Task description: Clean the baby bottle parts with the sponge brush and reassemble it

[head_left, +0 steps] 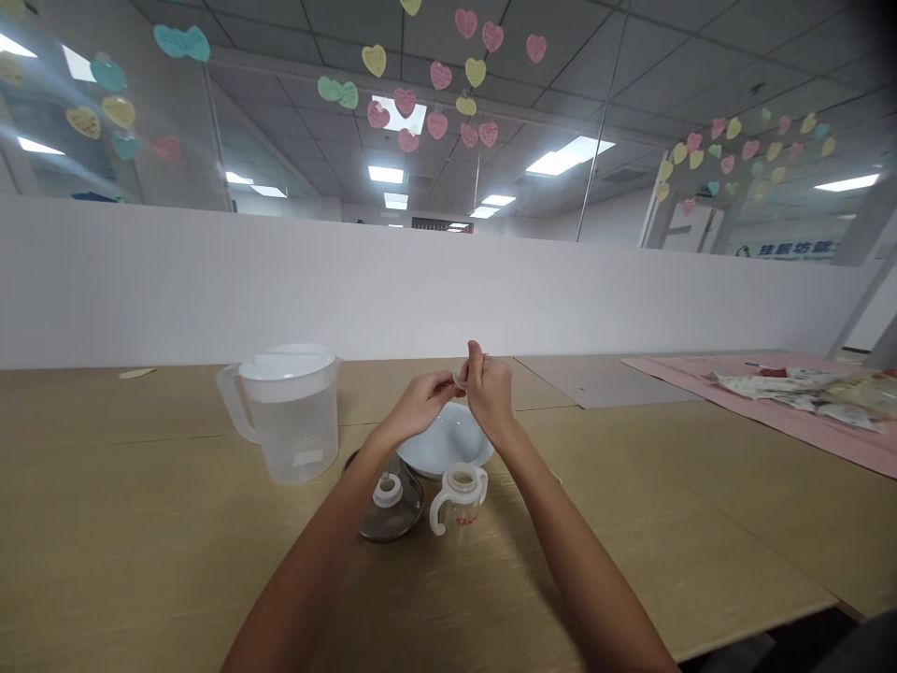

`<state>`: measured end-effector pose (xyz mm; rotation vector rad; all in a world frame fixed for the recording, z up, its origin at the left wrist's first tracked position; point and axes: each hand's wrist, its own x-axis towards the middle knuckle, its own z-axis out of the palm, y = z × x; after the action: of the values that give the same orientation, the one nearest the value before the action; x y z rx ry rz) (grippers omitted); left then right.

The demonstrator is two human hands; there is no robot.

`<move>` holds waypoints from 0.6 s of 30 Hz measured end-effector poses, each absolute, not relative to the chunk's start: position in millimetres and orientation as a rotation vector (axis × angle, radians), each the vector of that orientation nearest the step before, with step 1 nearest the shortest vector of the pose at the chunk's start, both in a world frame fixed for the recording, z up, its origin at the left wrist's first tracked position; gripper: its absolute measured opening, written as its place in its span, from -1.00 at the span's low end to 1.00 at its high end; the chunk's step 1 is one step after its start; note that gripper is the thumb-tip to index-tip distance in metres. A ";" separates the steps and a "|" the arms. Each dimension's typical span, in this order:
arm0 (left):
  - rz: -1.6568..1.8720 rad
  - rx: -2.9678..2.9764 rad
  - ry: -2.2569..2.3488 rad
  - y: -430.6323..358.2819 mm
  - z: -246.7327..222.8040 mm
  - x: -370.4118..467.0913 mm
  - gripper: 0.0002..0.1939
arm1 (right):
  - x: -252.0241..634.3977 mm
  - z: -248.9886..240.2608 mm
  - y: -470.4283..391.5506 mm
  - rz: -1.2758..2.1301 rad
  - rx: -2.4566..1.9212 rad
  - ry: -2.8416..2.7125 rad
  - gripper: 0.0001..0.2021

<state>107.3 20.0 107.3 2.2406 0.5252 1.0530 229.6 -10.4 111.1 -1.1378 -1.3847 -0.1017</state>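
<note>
My left hand (422,404) and my right hand (489,385) meet above a pale bowl (448,439). Between their fingertips is a small translucent piece (460,381), pinched from both sides; its exact shape is too small to tell. A clear bottle with white handles (462,509) stands upright in front of the bowl, its mouth uncovered. Left of the bottle, partly behind my left forearm, lies a dark, shiny round lid (396,519) with a white ring (387,490) on it.
A translucent pitcher (298,425) with a white lid stands left of the bowl. On the right, a pink cloth (673,379) holds crumpled packages (805,388). A grey mat (603,381) lies beside it on the brown table (175,523). A white partition (420,290) rises behind.
</note>
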 end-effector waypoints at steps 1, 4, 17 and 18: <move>1.065 2.205 0.525 20.6 107.8 105.7 -0.76 | 229.9 112.3 -11.7 -0.081 -1.131 -1.378 -0.42; 1.038 2.096 0.506 23.2 107.4 101.0 -0.76 | 231.8 120.0 -20.6 -0.098 -1.107 -1.357 -0.48; 1.009 2.092 0.475 14.9 115.0 101.1 -0.74 | 242.8 120.7 -8.5 -0.227 -0.954 -1.128 -0.59; 0.961 2.119 0.473 12.4 116.0 101.1 -0.72 | 250.6 124.0 -9.3 -0.192 -0.920 -1.021 -0.58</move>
<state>101.1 12.4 116.0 2.1186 0.4727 0.9610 250.6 -9.3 124.0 -0.9204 -1.0213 -0.1921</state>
